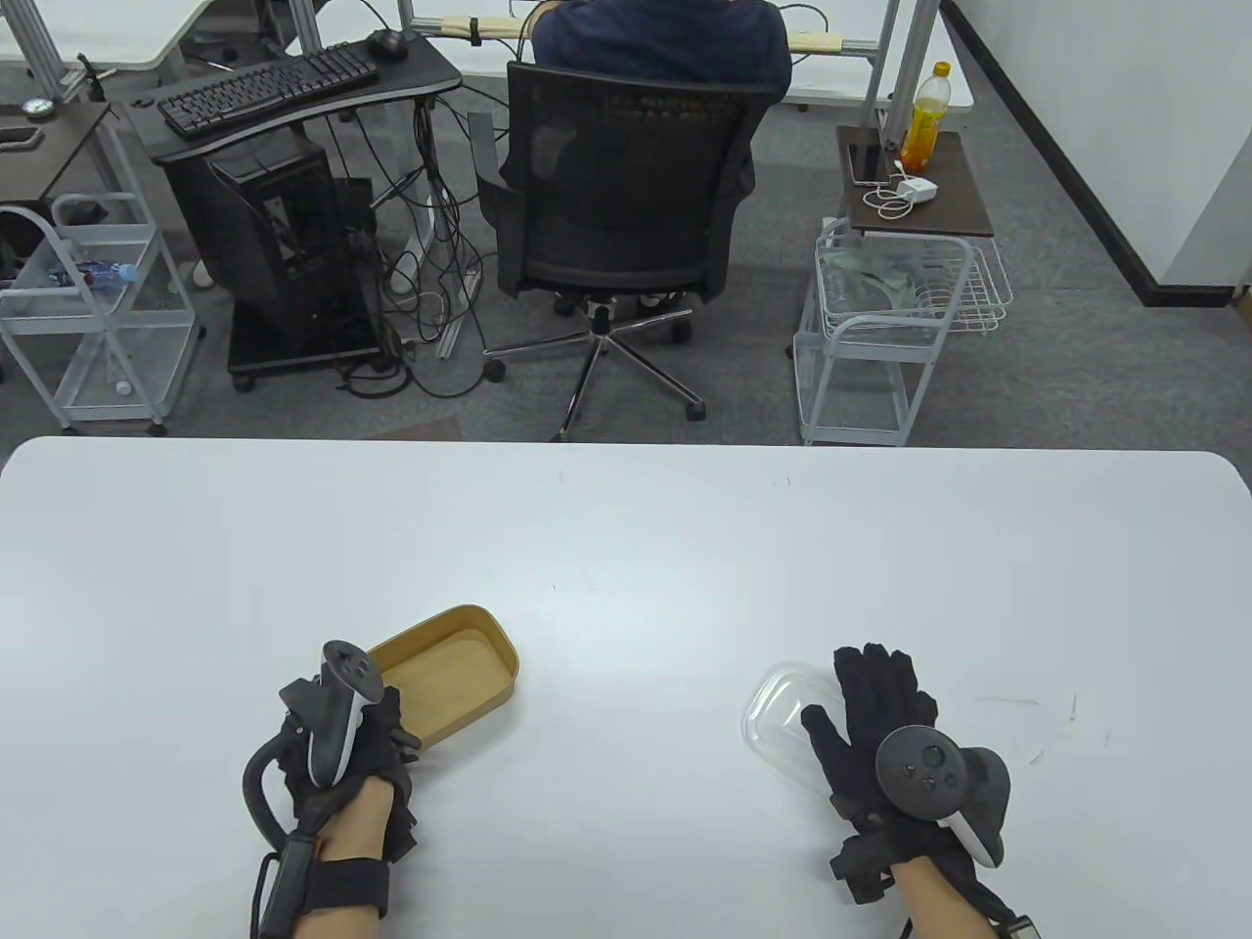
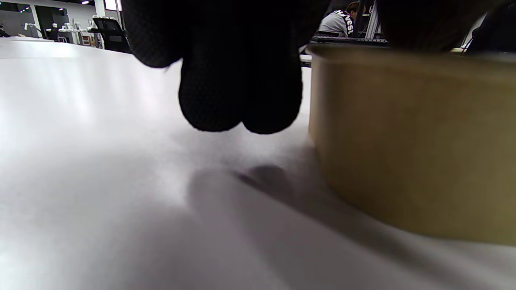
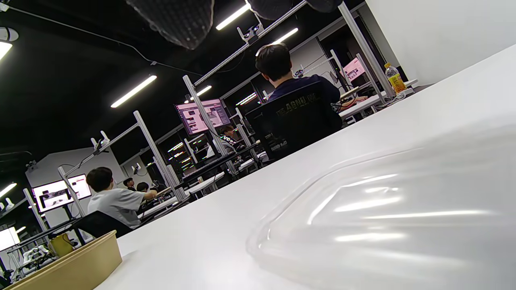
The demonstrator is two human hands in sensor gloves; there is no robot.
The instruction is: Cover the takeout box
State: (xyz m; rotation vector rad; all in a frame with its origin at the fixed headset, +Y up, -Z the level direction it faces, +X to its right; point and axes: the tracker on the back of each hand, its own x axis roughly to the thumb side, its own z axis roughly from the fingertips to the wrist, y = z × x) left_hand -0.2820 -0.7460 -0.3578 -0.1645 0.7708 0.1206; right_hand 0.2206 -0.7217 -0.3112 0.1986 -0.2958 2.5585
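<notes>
White table — left hand grip unclear at box; right hand flat, half-hiding lid.

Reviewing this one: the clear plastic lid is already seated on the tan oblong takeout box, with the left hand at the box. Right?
No. The table view shows the clear plastic lid lying on the white table under the right hand, apart from the open tan oblong takeout box. The left hand is at the box.
</notes>
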